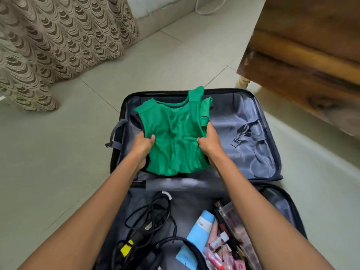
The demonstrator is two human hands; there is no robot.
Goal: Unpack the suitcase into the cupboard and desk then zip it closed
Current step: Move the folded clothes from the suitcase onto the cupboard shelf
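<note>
I've got the green top by its two side edges, left hand and right hand each clenched on bunched cloth, over the far half of the open suitcase. It looks light, soft and floppy, so I'd keep both sides gathered to stop it unfolding.

Patterned beige curtain hangs at left over pale tiled floor; white cable loops along far edge.
</note>
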